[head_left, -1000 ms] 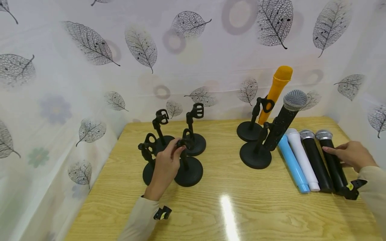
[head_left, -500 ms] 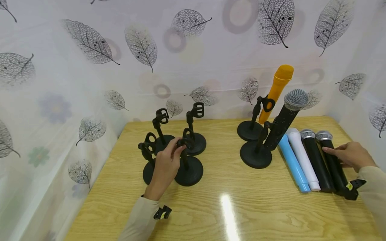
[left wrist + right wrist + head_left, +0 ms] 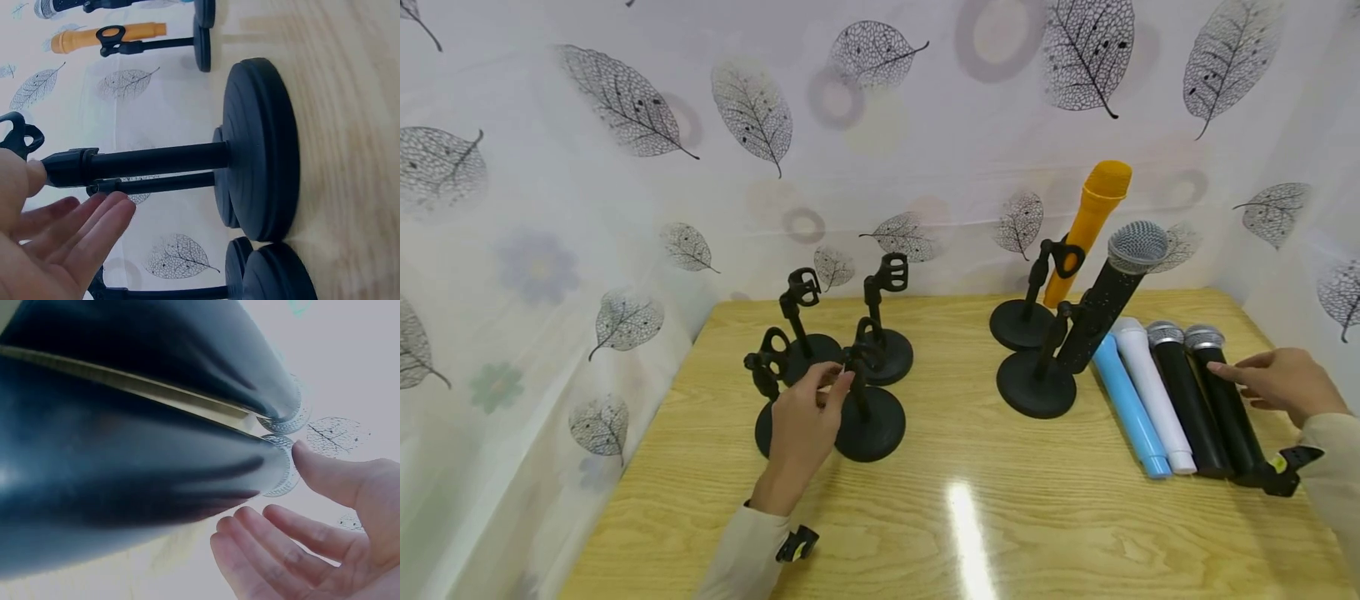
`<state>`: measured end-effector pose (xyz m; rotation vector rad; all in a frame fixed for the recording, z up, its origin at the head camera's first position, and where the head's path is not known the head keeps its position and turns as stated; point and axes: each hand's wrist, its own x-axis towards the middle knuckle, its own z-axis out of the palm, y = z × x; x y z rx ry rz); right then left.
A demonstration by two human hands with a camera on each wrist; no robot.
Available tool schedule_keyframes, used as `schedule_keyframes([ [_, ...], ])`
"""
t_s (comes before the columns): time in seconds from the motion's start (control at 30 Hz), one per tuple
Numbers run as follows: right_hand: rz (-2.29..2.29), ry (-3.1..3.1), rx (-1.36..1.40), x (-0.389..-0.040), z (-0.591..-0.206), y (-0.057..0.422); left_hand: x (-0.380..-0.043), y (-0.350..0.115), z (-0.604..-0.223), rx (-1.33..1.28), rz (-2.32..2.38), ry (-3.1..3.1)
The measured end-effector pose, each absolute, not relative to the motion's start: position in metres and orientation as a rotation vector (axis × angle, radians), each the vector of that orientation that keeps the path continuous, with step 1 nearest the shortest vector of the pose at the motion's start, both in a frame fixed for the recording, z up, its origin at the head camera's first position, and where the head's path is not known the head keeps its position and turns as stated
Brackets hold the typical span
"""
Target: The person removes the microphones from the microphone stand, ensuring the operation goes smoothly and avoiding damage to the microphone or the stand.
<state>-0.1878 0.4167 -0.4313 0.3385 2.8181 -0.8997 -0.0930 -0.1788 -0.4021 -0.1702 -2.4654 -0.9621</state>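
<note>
In the head view my left hand [image 3: 805, 425] is at the neck of the front-right black microphone stand [image 3: 871, 429]. The left wrist view shows the thumb against the joint below the stand's clip [image 3: 22, 134], while the other fingers [image 3: 100, 231] extend loosely under the pole without wrapping it. My right hand [image 3: 1292, 387] hovers at the outermost black microphone [image 3: 1234, 417], which lies on the table. Seen from the right wrist, thumb and fingers [image 3: 300, 540] are spread near its silver mesh head [image 3: 281, 469]; whether the thumb touches it I cannot tell.
Several black stands with bare clips, including a rear one [image 3: 891, 358], cluster at left. At right, two stands hold an orange microphone [image 3: 1086, 229] and a black silver-headed one [image 3: 1101, 308]. Blue [image 3: 1131, 408], white [image 3: 1153, 400] and black [image 3: 1187, 400] microphones lie alongside on the wooden table [image 3: 1037, 517].
My left hand has eased off the clip, dropping slightly down and left as its fingers loosened. The right hand has lifted a little off the outermost black microphone and shifted right. The stands stay put.
</note>
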Motion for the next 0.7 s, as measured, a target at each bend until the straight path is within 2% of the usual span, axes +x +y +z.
schedule_keyframes([
  [0.17, -0.881, 2.882, 0.347, -0.181, -0.419, 0.413, -0.085, -0.178, -0.406, -0.215, -0.886, -2.338],
  [0.43, -0.877, 2.936, 0.435, -0.172, -0.396, 0.397, -0.085, -0.159, -0.416, -0.828, -0.999, -2.182],
  [0.7, -0.909, 2.983, 0.413, -0.169, -0.384, 0.380, -0.091, -0.117, -0.414, -1.071, -1.052, -2.536],
])
